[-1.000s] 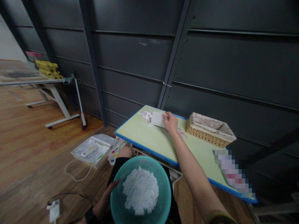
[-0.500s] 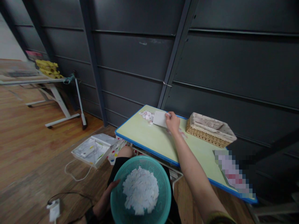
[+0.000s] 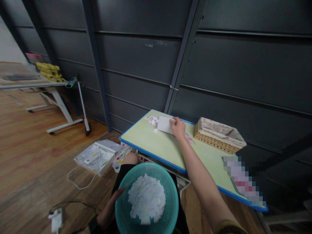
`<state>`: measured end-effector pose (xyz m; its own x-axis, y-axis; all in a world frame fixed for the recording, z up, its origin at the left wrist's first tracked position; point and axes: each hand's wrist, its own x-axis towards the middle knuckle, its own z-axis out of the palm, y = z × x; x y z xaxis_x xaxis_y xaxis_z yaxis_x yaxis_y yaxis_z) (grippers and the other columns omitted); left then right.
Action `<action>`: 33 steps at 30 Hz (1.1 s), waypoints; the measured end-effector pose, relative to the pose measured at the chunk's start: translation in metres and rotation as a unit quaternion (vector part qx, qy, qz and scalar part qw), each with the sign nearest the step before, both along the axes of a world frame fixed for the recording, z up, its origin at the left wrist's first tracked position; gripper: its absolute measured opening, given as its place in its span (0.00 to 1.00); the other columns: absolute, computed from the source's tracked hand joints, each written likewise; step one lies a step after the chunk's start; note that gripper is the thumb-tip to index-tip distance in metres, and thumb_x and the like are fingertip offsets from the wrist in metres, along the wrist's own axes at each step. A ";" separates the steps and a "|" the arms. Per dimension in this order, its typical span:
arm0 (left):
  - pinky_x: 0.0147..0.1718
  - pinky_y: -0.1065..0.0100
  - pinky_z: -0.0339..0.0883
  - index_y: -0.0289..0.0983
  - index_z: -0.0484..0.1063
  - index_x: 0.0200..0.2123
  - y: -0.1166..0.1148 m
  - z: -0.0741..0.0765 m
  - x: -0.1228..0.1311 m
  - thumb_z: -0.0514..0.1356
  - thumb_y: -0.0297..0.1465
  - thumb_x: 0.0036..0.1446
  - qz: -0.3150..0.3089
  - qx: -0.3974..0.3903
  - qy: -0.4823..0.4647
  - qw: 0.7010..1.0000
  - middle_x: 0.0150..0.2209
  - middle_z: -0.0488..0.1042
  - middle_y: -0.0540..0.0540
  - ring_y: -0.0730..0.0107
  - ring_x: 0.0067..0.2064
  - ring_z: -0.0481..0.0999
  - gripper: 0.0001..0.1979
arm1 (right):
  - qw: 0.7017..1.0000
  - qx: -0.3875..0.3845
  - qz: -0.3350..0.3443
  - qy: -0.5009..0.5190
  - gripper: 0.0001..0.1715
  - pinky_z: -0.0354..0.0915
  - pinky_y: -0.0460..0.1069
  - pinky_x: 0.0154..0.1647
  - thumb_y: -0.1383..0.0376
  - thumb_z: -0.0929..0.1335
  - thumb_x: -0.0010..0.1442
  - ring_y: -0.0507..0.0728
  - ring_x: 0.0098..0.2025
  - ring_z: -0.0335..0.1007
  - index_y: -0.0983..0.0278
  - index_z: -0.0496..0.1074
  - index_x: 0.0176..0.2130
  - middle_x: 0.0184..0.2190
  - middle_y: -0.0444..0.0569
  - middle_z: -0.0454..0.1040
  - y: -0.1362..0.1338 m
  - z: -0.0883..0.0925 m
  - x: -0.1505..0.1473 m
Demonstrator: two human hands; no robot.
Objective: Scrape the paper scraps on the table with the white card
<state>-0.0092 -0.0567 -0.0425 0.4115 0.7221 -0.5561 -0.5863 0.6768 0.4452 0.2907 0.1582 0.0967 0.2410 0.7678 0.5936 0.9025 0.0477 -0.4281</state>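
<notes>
My right hand (image 3: 178,128) is closed on the right end of a flat white card (image 3: 165,124), which tilts just above the light green table (image 3: 151,139). Against the card's left edge lies a small heap of white and pinkish paper scraps (image 3: 152,120). A teal plastic basket (image 3: 172,211) rests on my lap with a pile of torn white paper pieces (image 3: 147,198) inside. At the basket's left rim, my left hand (image 3: 112,203) grips it with the thumb over the edge; the other fingers are hidden.
On the table's right stand a lined wicker basket (image 3: 215,141) and a blurred-out flat item (image 3: 243,182). An open white box (image 3: 96,157) with a cord sits on the floor at left, near a power plug (image 3: 57,219). Dark metal panels (image 3: 138,55) rise behind the table.
My right hand and the white card have shifted slightly left, toward the scrap heap. My left hand and the teal basket stay where they were.
</notes>
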 end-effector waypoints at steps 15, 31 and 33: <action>0.52 0.56 0.66 0.26 0.49 0.63 0.008 0.007 0.001 0.59 0.35 0.55 0.033 0.004 0.018 0.999 0.40 0.81 0.40 0.52 0.49 0.76 0.37 | 0.976 -0.010 0.109 0.189 0.19 0.58 0.47 0.28 0.54 0.65 0.49 0.54 0.26 0.65 0.66 0.72 0.32 0.25 0.48 0.72 0.013 -0.016 0.009; 0.50 0.56 0.68 0.27 0.58 0.60 0.026 0.035 -0.009 0.59 0.28 0.55 0.060 0.078 0.036 0.994 0.41 0.81 0.39 0.52 0.47 0.78 0.29 | 0.899 -0.159 0.219 0.344 0.19 0.50 0.43 0.15 0.54 0.71 0.38 0.48 0.17 0.57 0.64 0.65 0.26 0.16 0.39 0.63 0.008 -0.018 0.001; 0.47 0.56 0.70 0.27 0.60 0.58 0.026 0.037 -0.012 0.59 0.28 0.55 0.061 0.084 0.060 0.993 0.37 0.82 0.41 0.53 0.43 0.79 0.28 | 0.879 -0.202 0.262 0.344 0.20 0.51 0.43 0.15 0.55 0.72 0.38 0.48 0.16 0.57 0.64 0.64 0.26 0.15 0.38 0.63 0.002 -0.014 -0.003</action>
<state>-0.0217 -0.0307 -0.0056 0.2537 0.8495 -0.4626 -0.5956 0.5140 0.6173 0.2875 0.1603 0.0830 -0.0126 0.9950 0.0991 0.3235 0.0979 -0.9411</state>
